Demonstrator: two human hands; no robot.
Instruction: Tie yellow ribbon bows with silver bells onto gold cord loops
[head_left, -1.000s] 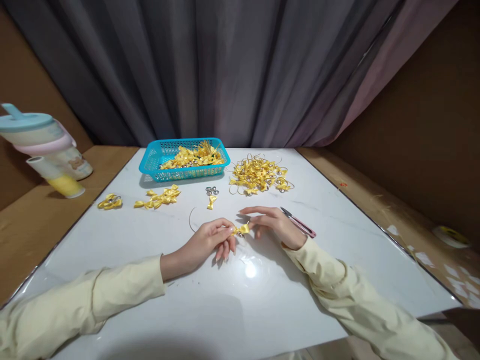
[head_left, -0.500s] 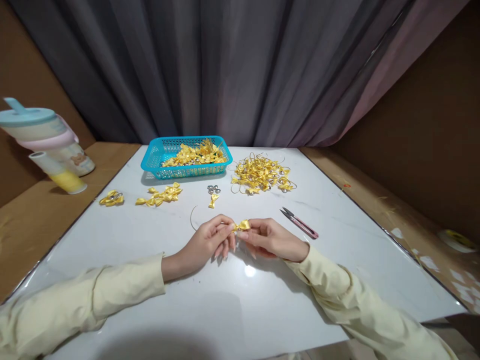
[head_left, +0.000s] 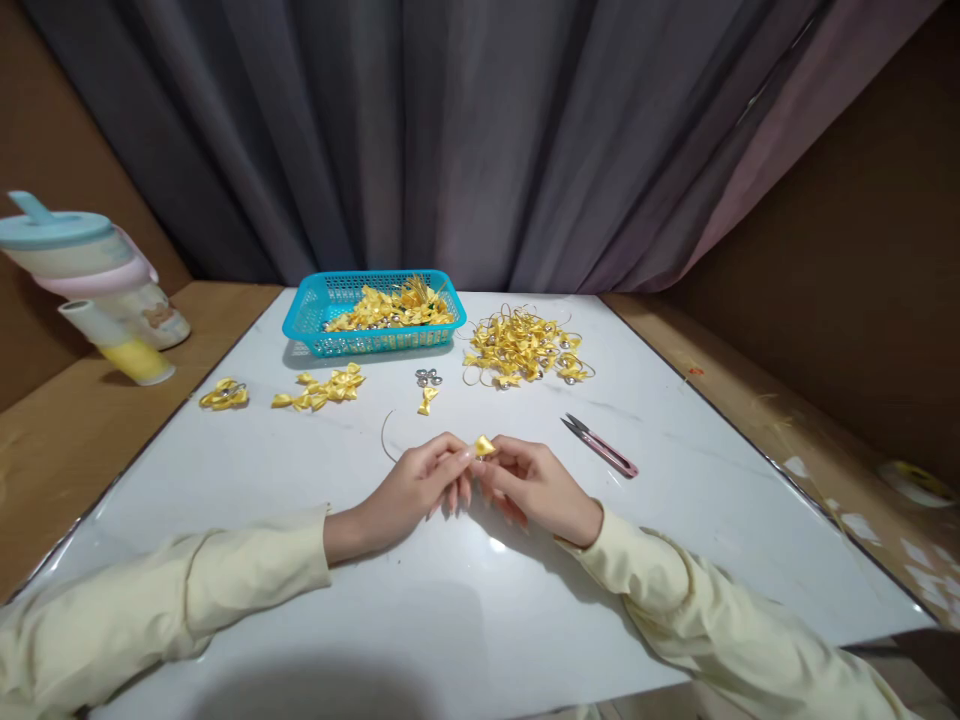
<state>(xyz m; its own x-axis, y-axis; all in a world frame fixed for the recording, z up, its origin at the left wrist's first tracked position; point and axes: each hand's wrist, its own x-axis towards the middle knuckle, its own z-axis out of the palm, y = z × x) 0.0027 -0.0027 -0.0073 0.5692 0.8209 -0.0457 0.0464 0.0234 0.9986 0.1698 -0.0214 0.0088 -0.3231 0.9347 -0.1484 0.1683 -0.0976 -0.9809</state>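
Note:
Between my fingertips, low over the white table, is a yellow satin bow (head_left: pixel 484 446), partly covered by the fingers. My left hand (head_left: pixel 427 480) pinches its left side, thumb against index finger. From the right, my right hand (head_left: pixel 536 485) pinches the bow too, its fingertips close to the left ones. A thin cord (head_left: pixel 385 437) curves out behind my left hand onto the table; its other end is hidden. Just beyond my hands lie a single yellow bow (head_left: pixel 427 401) and several silver bells or beads (head_left: pixel 428 377), too small to tell which.
A blue basket (head_left: pixel 330 346) of yellow bows stands at the back. Right of it lies a heap of corded bows (head_left: pixel 521 345); loose bows (head_left: pixel 322 388) and a yellow bundle (head_left: pixel 225 394) lie left. Thread snips (head_left: pixel 600 446) rest at right. A tumbler (head_left: pixel 97 265) and thread spool (head_left: pixel 124 345) stand far left.
My right hand has shifted slightly left, nearer my left fingertips. The bow has turned, and less of it shows between the fingers. The things on the table have stayed put.

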